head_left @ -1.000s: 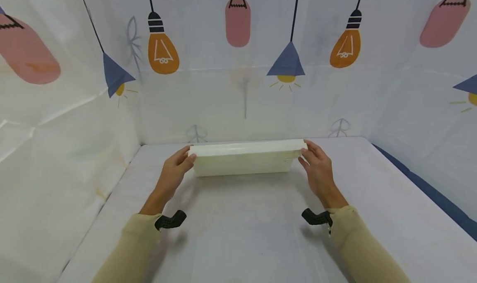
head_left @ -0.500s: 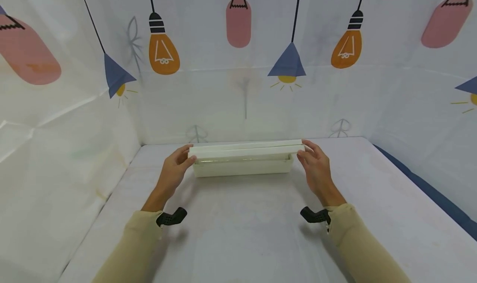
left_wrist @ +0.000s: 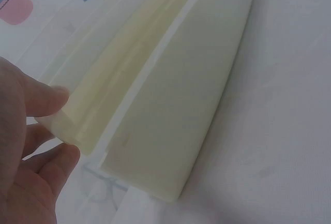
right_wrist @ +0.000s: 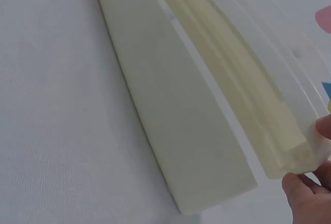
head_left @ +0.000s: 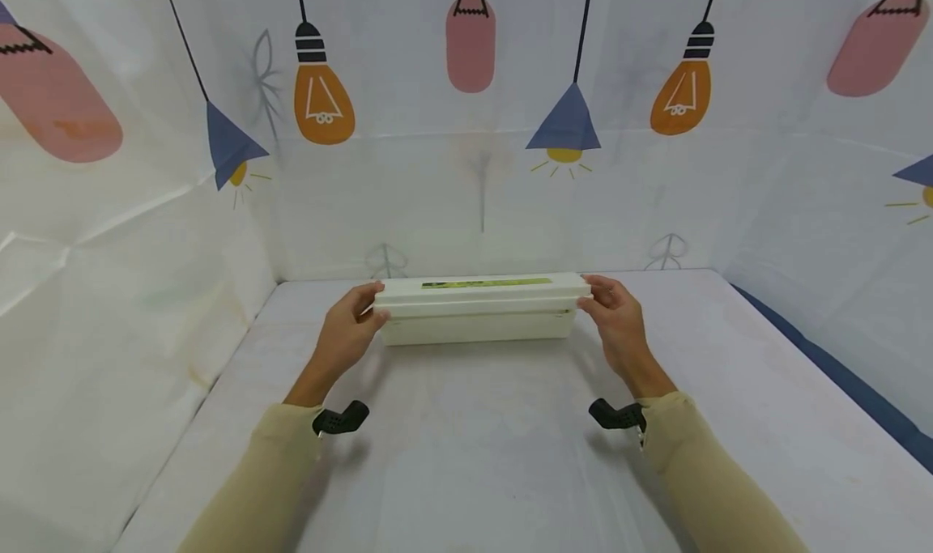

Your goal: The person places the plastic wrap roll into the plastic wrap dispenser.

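A long white box (head_left: 477, 331) stands on the table, its long side facing me. Its white lid (head_left: 481, 297), with a narrow yellow-green label (head_left: 487, 282) on top, lies over the opening in the head view. Both wrist views instead show the lid raised at the front, its pale inside (left_wrist: 111, 84) visible above the box wall (right_wrist: 170, 94). My left hand (head_left: 346, 326) pinches the lid's left end between thumb and fingers. At the right end, my right hand (head_left: 618, 326) pinches the lid the same way. The box's interior floor is hidden.
A white cloth covers the table (head_left: 466, 456). Behind and to the sides hang white sheets (head_left: 437, 197) printed with lamps and bulbs, close behind the box. A dark blue strip (head_left: 831, 367) runs along the table's right side.
In the head view the lid has swung down over the box; the gap under its front edge has narrowed and the label on top has come into view. Both hands moved slightly with it.
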`<state>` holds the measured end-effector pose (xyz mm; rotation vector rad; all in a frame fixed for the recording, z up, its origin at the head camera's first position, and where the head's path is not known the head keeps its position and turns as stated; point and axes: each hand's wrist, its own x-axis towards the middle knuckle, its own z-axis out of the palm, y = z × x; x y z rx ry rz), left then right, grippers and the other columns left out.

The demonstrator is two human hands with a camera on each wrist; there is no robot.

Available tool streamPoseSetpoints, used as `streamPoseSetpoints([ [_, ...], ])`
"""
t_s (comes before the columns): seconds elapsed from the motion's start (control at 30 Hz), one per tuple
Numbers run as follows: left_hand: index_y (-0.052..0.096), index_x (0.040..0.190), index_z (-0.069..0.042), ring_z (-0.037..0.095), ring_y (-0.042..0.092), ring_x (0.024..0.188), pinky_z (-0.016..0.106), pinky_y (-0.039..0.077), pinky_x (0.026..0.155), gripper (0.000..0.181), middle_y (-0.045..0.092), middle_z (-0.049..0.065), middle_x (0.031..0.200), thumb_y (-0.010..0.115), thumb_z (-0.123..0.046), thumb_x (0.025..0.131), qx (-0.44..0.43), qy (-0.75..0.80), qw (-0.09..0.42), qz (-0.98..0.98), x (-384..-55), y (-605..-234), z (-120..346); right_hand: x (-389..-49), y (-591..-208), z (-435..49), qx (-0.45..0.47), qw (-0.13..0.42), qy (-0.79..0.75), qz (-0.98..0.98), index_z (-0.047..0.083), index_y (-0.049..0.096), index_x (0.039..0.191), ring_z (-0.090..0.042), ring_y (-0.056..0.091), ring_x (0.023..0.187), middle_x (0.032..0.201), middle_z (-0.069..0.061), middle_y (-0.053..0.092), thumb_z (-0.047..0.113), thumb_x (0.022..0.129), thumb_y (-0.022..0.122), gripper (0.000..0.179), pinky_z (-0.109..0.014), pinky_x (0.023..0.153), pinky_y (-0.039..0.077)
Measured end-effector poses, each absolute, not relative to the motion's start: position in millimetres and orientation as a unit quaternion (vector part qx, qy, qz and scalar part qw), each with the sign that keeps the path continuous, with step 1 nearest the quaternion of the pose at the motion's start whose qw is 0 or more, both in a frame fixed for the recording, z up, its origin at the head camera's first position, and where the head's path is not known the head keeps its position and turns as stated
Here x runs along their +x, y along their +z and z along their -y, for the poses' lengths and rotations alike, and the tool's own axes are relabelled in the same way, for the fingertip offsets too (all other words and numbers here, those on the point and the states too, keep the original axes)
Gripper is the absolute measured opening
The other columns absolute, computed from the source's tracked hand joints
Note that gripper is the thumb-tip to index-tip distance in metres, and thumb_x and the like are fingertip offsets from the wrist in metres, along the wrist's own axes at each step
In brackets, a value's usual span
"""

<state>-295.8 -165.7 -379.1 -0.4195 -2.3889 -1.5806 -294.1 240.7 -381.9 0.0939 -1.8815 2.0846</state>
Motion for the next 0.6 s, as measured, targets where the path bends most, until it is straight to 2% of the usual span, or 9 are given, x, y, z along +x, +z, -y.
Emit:
streamPoseSetpoints([
  [0.1,0.052,0.142,-0.001,0.024,0.044,0.138,0.033,0.045,0.103,0.045,0.044,0.01,0.153,0.064,-0.007,0.099,-0.146,-0.529,0.131,0.826,-301.6,-385.8,166.8,-298.4,-383.4,-240.9,0.036,0.163,0.715,0.679,-0.009,0.051,0.136,-0.017,0.058,0.114,0.138,-0.022,0.055,-0.007,0.095,0.062,0.043,-0.019,0.091,0.05],
  [0.23,0.055,0.139,0.0,0.021,0.044,0.138,0.031,0.046,0.102,0.043,0.043,0.008,0.154,0.065,-0.005,0.098,-0.146,-0.525,0.135,0.827,-302.4,-387.5,166.1,-301.8,-384.2,-241.4,0.038,0.158,0.701,0.694,-0.01,0.051,0.138,-0.022,0.052,0.127,0.148,-0.021,0.048,-0.009,0.095,0.059,0.043,-0.019,0.095,0.048],
  [0.4,0.057,0.136,0.001,0.021,0.045,0.138,0.029,0.046,0.102,0.041,0.044,0.008,0.153,0.066,-0.002,0.096,-0.138,-0.526,0.141,0.828,-303.9,-389.4,165.9,-305.7,-385.7,-241.9,0.033,0.149,0.692,0.706,-0.012,0.05,0.135,-0.026,0.043,0.139,0.152,-0.017,0.044,-0.009,0.096,0.058,0.04,-0.024,0.105,0.041],
  [0.6,0.059,0.133,0.004,0.024,0.047,0.136,0.028,0.046,0.101,0.041,0.043,0.011,0.153,0.068,0.001,0.093,-0.14,-0.526,0.149,0.825,-309.4,-397.1,167.0,-309.7,-390.1,-241.2,0.02,0.139,0.688,0.712,-0.014,0.052,0.13,-0.025,0.039,0.143,0.153,-0.016,0.043,-0.011,0.095,0.057,0.035,-0.028,0.109,0.037],
])
